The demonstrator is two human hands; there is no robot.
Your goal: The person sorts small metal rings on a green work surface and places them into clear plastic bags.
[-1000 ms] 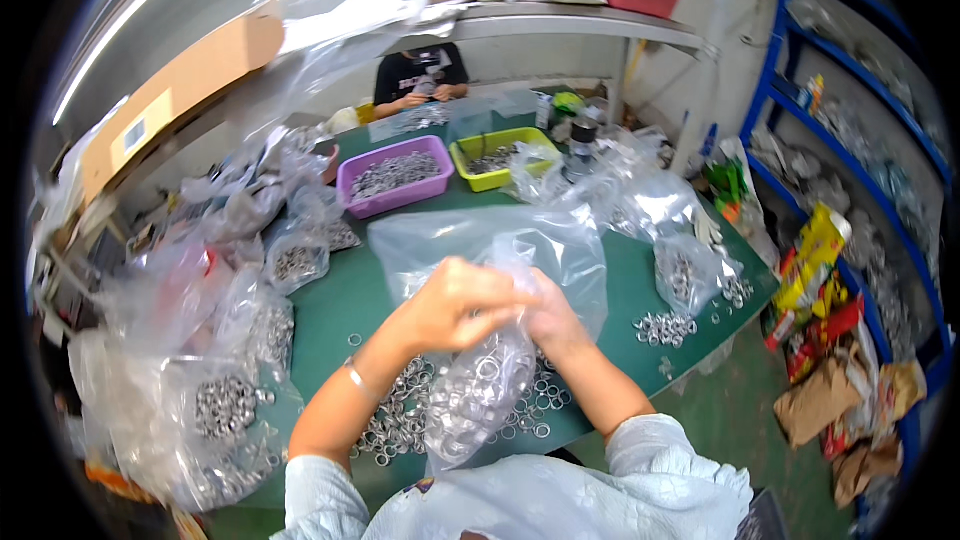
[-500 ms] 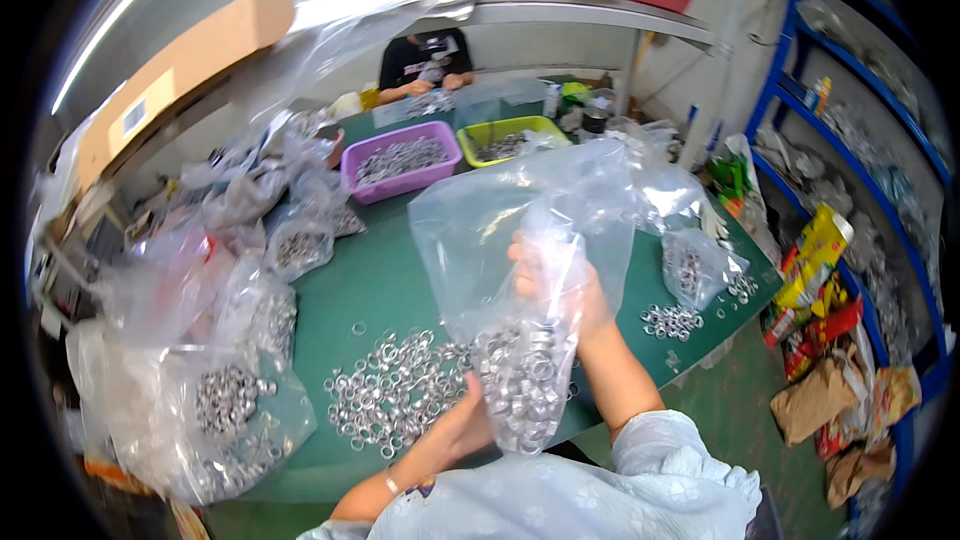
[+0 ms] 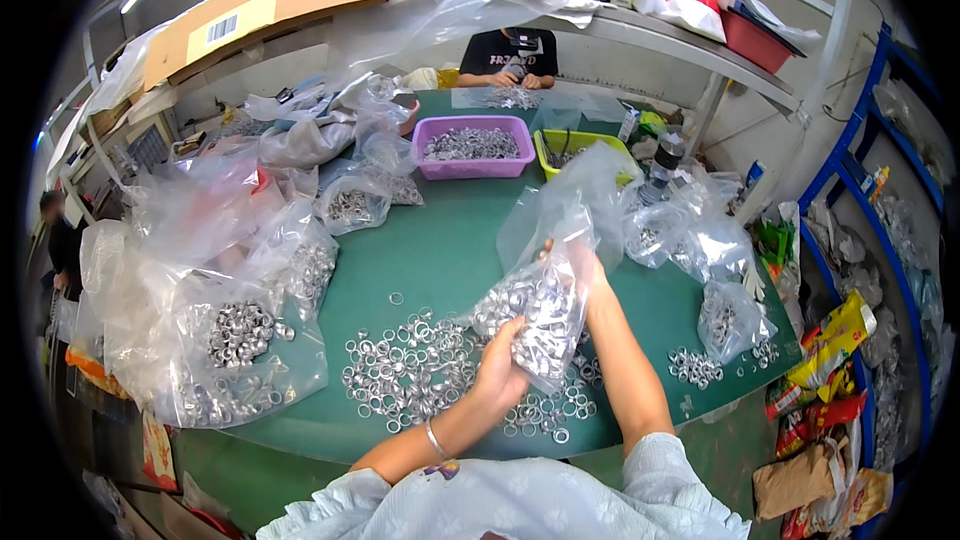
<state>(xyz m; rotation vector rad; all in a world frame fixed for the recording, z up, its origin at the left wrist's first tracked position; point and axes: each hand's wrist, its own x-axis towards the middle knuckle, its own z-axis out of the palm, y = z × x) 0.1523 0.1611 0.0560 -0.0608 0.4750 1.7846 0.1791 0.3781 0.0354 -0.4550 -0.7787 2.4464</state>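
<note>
A clear plastic bag point(image 3: 550, 310), its lower part full of silvery metal rings, is held tilted over the green table. My right hand point(image 3: 585, 265) is closed round the bag's gathered neck, its fingers partly covered by the film. With the thumb on the near left side of the bulge, my left hand point(image 3: 500, 365) grips the bag from below; its other fingers are hidden. Loose metal rings point(image 3: 410, 370) lie spread on the table left of my left hand, and more rings point(image 3: 550, 412) lie below the bag. One single ring point(image 3: 396, 298) sits apart.
Bags of metal parts point(image 3: 240, 340) crowd the table's left side. A purple basket point(image 3: 473, 170) and a yellow-green basket point(image 3: 620, 178) stand further back. On the right are a small bag point(image 3: 725, 320) and a ring pile point(image 3: 693, 367). Opposite sits a person point(image 3: 508, 58), under a shelf point(image 3: 680, 38).
The bag's filled end has risen and swung from hanging steeply to a flatter tilt; its wide upper film has folded down. My left hand has come up onto the bulge. The view has shifted.
</note>
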